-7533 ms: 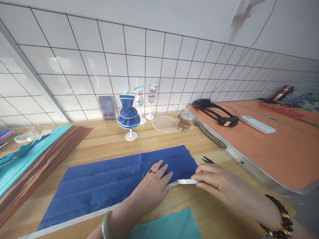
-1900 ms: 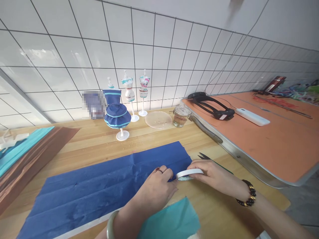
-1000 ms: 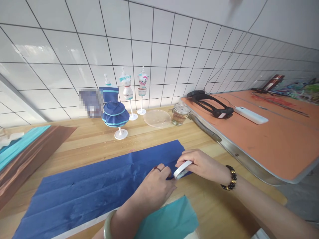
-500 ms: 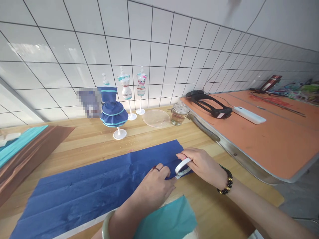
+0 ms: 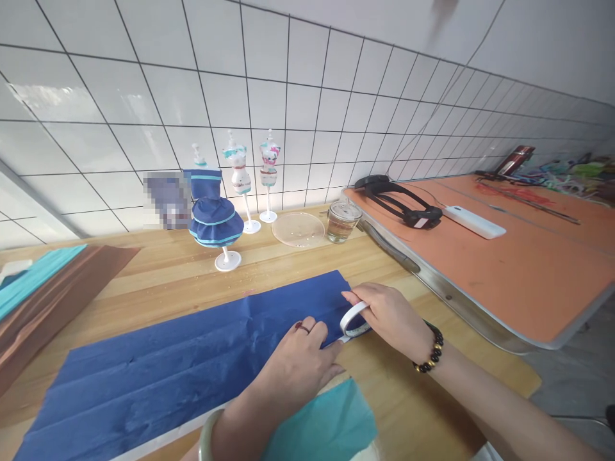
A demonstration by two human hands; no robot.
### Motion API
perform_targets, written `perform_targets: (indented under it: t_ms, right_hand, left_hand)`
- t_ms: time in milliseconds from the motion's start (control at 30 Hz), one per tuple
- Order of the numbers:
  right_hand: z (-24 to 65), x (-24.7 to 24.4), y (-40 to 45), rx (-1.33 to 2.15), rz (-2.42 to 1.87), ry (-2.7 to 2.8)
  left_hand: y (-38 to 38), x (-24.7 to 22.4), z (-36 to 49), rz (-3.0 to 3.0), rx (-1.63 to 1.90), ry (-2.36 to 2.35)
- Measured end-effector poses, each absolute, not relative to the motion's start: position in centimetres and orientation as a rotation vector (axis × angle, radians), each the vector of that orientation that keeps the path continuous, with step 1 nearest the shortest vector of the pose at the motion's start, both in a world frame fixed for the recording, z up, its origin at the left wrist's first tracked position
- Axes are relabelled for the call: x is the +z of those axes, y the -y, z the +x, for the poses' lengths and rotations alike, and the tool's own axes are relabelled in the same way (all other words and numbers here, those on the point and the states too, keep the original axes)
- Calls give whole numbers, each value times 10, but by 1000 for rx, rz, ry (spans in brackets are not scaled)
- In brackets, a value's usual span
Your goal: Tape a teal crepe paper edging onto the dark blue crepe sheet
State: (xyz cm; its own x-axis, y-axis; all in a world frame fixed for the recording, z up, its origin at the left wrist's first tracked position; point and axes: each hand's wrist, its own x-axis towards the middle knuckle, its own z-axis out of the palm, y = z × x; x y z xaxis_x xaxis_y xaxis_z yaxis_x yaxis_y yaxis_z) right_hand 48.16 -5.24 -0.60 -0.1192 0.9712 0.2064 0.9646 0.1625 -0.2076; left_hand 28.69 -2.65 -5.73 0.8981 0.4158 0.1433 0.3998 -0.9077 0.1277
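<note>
gripping tape roll (image 5: pixel 351 314) in right fingers (image 5: pixel 364 294), nearer left fingers (image 5: pixel 317 331) than before, left hold unclear

The left hand (image 5: pixel 300 355) is back up, middle fingers (image 5: pixel 317 334) bent at the knuckles, thumb pointing rightward; its forearm (image 5: pixel 247 413) leaves the view at the bottom. The right hand (image 5: pixel 396 320), near but apart, has fingers pinched and pointing left, its forearm (image 5: pixel 504 403) slanting to the lower right.
</note>
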Motion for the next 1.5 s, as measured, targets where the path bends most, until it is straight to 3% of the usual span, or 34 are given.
perform_targets:
  t_ms: [1500]
  right_hand:
    - [504,-12,50,-540,-1946,2276]
  left_hand:
    - [22,-37,315,3074,-73,-674]
